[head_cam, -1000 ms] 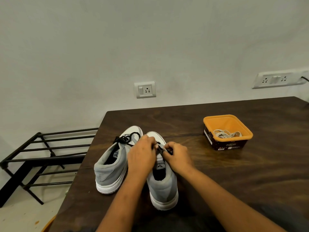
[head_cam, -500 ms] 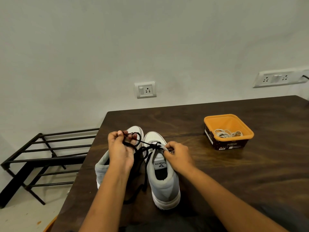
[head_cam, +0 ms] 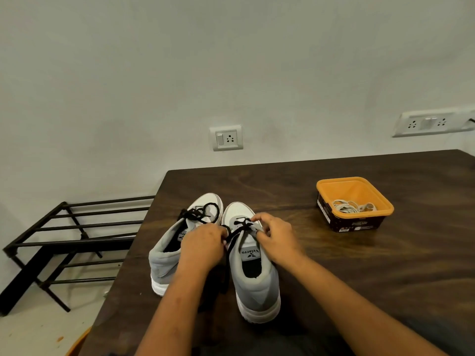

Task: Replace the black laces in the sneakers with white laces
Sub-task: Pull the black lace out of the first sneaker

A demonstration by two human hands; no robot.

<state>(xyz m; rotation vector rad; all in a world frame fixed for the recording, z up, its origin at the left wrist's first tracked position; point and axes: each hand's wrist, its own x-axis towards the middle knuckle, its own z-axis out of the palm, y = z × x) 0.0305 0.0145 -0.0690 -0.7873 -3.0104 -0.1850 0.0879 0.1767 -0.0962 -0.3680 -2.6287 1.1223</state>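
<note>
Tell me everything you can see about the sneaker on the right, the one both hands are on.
The right-hand sneaker is grey and fabric-looking, with white toe, white sole and a tongue label reading Velarro. It stands upright on the dark table, heel toward the camera, beside the other sneaker. Its black lace is threaded only near the toe. The left hand grips the loose lace; the right hand pinches the upper by the eyelets.
</note>
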